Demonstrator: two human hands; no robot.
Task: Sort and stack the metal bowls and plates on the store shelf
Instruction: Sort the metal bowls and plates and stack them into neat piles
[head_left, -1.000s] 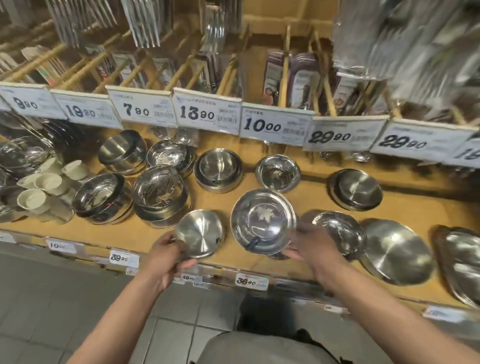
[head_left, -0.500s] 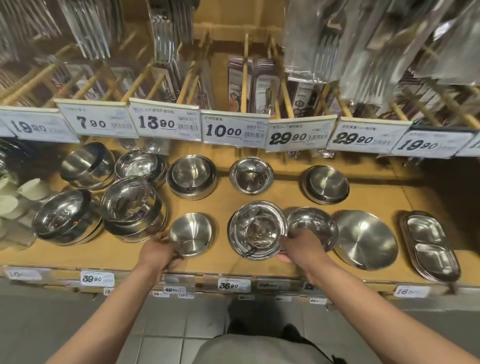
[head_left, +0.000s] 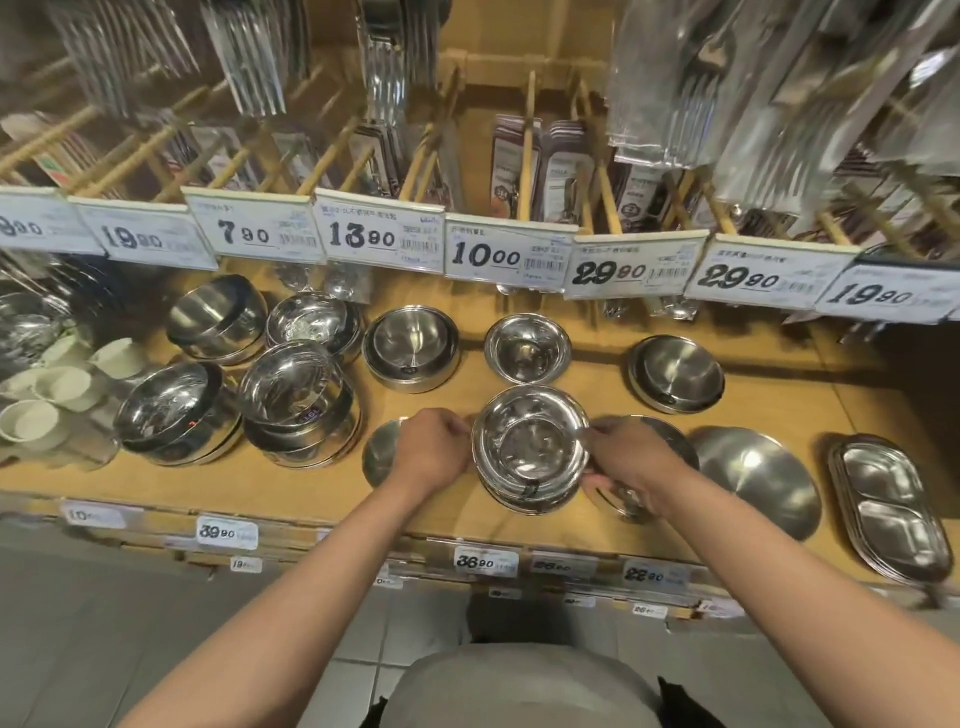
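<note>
Steel everywhere: I've got my left hand (head_left: 434, 449) and right hand (head_left: 626, 460) both gripping the shiny round stacked metal bowls (head_left: 530, 449) on the wooden shelf (head_left: 769, 400).

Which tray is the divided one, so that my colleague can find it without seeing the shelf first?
Look along the front edge of the wooden shelf to its far right end, below the 19.90 price tag. The divided tray lies there, just right of a large round plate. It alone is oblong, not round, with separate compartments pressed into it.
</note>
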